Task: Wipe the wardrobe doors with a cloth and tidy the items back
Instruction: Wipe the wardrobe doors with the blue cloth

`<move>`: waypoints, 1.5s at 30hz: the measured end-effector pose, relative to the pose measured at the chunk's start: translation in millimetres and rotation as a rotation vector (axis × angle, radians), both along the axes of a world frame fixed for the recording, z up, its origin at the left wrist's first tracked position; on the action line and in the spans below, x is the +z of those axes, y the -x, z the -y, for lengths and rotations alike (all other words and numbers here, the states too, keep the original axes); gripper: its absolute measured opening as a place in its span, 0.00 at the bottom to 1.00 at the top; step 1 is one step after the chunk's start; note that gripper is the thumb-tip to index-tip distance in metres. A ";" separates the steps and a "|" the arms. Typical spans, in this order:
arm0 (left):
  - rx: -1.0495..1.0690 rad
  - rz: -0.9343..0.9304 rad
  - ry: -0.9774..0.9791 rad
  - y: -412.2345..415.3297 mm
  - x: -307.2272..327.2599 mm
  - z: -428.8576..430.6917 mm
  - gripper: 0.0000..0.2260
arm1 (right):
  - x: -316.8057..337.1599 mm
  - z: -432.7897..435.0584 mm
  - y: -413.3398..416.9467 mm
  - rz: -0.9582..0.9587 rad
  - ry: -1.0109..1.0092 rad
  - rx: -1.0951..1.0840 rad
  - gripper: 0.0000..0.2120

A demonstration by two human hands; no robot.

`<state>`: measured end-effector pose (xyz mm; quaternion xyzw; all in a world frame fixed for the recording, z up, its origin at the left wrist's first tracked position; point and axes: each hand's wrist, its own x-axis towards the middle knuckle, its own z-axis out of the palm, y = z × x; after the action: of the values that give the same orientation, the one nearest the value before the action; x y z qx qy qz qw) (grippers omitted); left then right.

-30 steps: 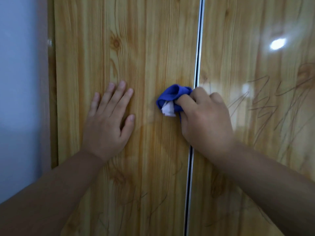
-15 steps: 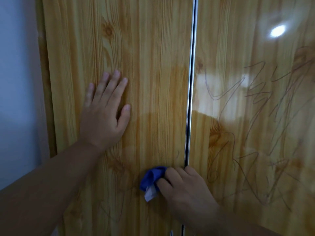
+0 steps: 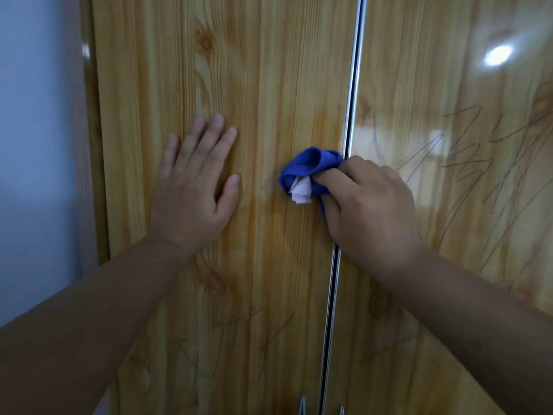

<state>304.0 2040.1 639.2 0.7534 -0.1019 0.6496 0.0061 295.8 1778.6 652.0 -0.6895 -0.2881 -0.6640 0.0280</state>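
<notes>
— Where was the cloth (image 3: 308,170)?
— On the left door (image 3: 269,85), by the gap (image 3: 350,115). The right grip (image 3: 368,205) was curled tight round it.
— And the left grip (image 3: 191,187)?
— Flat on that door, fingers (image 3: 211,134) straight, holding nothing.

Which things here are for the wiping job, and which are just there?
For the job:
blue cloth, gripped by the right hand
left hand, flat on the left door
right door, with scribbles

Just there:
wall beside the wardrobe
metal tips at the bottom, probably handles
</notes>
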 end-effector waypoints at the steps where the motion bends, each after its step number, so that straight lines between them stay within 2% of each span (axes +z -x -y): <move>1: 0.003 0.002 0.000 0.1 -0.2 0.2 0.27 | -7.5 -0.1 1.3 -0.007 -0.012 0.001 0.05; 5: 0.010 -0.015 -0.003 -1.0 1.1 -0.3 0.27 | -56.0 3.7 5.6 -0.083 0.054 0.044 0.06; 13: 0.021 -0.010 -0.017 -1.9 -0.4 -2.3 0.28 | -169.7 4.0 14.4 -0.410 0.212 0.081 0.08; 20: 0.018 -0.094 0.000 17.5 3.3 4.0 0.26 | -157.6 4.7 26.9 -0.461 0.256 0.081 0.09; 24: -0.090 -0.108 0.076 40.3 -30.2 -15.0 0.22 | -152.4 5.2 39.8 -0.546 0.245 0.103 0.20; 27: -0.053 -0.125 0.195 57.3 -89.3 -42.7 0.20 | -152.2 -2.8 49.3 -0.512 0.247 0.136 0.20; 32: -0.020 -0.213 0.359 75.5 -201.1 -73.9 0.17 | -152.0 -31.1 54.5 -0.452 0.324 0.177 0.13; 35: 0.159 -0.287 0.278 75.5 -257.3 -81.0 0.22 | -154.1 -50.1 49.2 -0.456 0.393 0.183 0.16; 39: 0.340 -0.384 0.062 70.1 -299.9 -94.6 0.39 | -154.5 -77.8 37.6 -0.335 0.456 0.222 0.13; 40: 0.360 -0.380 0.031 66.6 -305.3 -97.1 0.41 | -152.9 -86.1 34.9 -0.286 0.469 0.233 0.12; 45: 0.317 -0.277 0.064 47.3 -320.1 -106.4 0.30 | -146.6 -138.7 19.9 -0.174 0.526 0.256 0.14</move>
<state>256.8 2146.5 319.0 0.8416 0.0405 0.5354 -0.0581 275.9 1917.3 505.4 -0.6855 -0.5311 -0.4961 -0.0433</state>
